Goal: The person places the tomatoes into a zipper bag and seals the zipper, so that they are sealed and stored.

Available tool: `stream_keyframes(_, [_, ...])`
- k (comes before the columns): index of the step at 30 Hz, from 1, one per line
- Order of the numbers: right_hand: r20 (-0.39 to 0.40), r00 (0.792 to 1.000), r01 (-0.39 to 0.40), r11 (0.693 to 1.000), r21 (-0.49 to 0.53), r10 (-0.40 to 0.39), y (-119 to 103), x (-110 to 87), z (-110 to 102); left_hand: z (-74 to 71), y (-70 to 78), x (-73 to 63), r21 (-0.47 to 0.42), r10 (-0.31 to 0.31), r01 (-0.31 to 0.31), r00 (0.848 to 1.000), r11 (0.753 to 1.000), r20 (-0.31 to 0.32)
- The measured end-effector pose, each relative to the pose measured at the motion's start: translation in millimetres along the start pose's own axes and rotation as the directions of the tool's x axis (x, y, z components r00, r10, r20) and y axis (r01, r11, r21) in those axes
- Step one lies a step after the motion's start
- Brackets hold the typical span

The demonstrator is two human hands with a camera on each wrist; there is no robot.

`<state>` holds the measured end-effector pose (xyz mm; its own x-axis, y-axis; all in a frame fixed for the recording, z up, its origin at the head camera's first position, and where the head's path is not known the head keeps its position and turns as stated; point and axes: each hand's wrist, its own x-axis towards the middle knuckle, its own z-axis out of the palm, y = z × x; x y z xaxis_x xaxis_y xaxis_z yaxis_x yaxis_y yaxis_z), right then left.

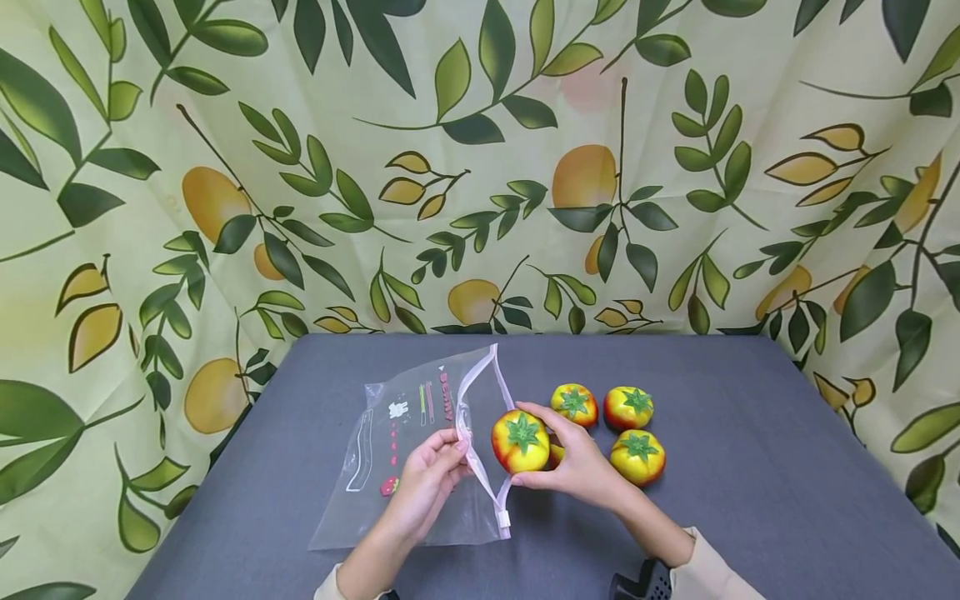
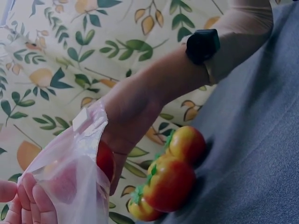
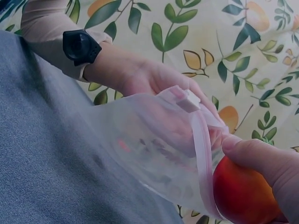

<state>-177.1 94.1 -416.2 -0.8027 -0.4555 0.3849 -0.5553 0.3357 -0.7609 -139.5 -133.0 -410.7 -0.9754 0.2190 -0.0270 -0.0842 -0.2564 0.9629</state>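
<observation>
A clear zip bag [image 1: 431, 508] with a white slider and printed pictures lies on the table, its mouth spread toward the right. My left hand [image 1: 431, 475] pinches the near lip of that mouth between thumb and fingers. Gripped in my right hand [image 1: 573, 458] is a red-and-yellow tomato [image 1: 520, 442] with a green star-shaped top, right at the bag's opening. From the left wrist, the held tomato [image 2: 105, 161] shows partly behind the bag's edge. The right wrist view has the thumb on the tomato [image 3: 243, 191] beside the zip strip [image 3: 202, 158].
Several more tomatoes stand right of the bag: one at the back [image 1: 574, 405], another at the back right [image 1: 628, 407], one nearer [image 1: 637, 457], and one mostly hidden behind the right hand. Grey cloth covers the table [image 1: 712, 500]; a leaf-printed curtain [image 1: 480, 208] hangs behind.
</observation>
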Motion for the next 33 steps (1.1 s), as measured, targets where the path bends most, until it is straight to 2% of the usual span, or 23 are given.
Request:
stream_keyframes(7, [-0.010, 0.999, -0.041, 0.999, 0.010, 0.041, -1.9, 0.1, 0.5, 0.8, 3.4, -0.9, -0.013, 0.018, -0.018, 1.000, 1.000, -0.018])
stream_keyframes(10, [-0.011, 0.999, -0.039, 0.999, 0.005, 0.039, -2.2, 0.4, 1.0, 1.1, 3.8, -0.7, -0.018, 0.021, -0.022, 0.999, 1.000, -0.036])
stream_keyframes(17, [-0.010, 0.999, -0.035, 0.999, 0.009, 0.035, -2.7, 0.8, 1.8, 1.2, 5.6, -1.5, -0.016, 0.053, -0.054, 0.998, 0.998, -0.030])
stream_keyframes(23, [0.012, 0.999, -0.037, 0.999, 0.006, 0.037, 0.7, 0.7, 3.0, 2.1, 5.9, -1.4, -0.021, 0.048, -0.049, 0.997, 0.999, -0.058])
stream_keyframes(29, [0.016, 0.999, -0.046, 0.999, 0.009, 0.046, 0.8, 0.5, 3.1, 0.6, 6.9, -2.3, -0.020, 0.071, -0.071, 0.997, 0.997, -0.043])
stream_keyframes(33, [0.019, 1.000, -0.016, 1.000, 0.019, 0.016, 2.3, 0.9, 4.1, -0.1, 8.3, -2.8, -0.031, 0.079, -0.080, 0.996, 0.996, -0.038])
